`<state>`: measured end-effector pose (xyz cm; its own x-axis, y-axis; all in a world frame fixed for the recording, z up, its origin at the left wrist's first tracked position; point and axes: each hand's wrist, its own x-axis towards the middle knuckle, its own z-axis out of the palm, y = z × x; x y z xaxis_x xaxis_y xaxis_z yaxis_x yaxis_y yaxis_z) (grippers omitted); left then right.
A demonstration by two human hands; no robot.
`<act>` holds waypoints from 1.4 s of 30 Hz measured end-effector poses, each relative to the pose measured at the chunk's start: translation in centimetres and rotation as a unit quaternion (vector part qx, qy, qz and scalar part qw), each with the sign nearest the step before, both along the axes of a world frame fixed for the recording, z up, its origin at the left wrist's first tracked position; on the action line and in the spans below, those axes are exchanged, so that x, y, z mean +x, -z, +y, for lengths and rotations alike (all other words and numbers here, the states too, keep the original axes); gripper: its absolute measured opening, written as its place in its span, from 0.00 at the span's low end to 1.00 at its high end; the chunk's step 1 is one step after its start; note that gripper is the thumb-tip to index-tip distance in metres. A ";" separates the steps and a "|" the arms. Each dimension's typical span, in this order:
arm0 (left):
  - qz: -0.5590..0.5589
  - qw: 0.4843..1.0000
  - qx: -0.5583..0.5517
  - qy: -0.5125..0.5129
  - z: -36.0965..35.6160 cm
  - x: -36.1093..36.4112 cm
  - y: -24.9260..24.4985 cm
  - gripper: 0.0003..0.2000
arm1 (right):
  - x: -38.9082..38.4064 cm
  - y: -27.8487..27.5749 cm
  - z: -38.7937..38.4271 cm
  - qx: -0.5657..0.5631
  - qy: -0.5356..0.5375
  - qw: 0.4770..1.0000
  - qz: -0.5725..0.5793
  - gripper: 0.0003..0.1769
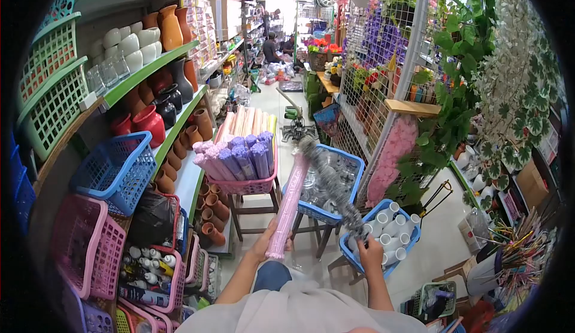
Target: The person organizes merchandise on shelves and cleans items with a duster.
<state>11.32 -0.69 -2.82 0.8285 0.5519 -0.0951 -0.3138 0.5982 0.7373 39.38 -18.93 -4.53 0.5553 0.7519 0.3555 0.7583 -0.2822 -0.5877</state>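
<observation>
At the left, a pink basket (239,187) on a stool holds wrapped rolls (244,158). Past its right rim, the left hand (265,246) curls around the lower end of a pink roll (291,196), raised aslant. The roll looks light and fairly stiff, its wrapping probably slippery; a grip around the lower shaft should suit without crushing it. A grey duster (336,183) leans across near its top, and whether they touch is unclear. Soft and light by its look, it is best held by the handle, where the right hand (371,254) is closed, above the left edge of a blue basket (347,248) of white cups (395,228). No brand or writing is legible.
</observation>
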 end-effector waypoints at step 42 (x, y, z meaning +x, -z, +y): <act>0.086 0.990 0.058 -0.100 -1.7 0.7 -2.2 0.26 | -0.3 -1.7 -2.2 0.031 -0.154 0.983 -0.100 0.16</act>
<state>12.04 -2.37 -0.61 0.6788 0.7186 -0.1511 -0.2821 0.4451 0.8499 39.11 -21.11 -2.85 0.2192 0.8470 0.4843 0.9041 0.0103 -0.4272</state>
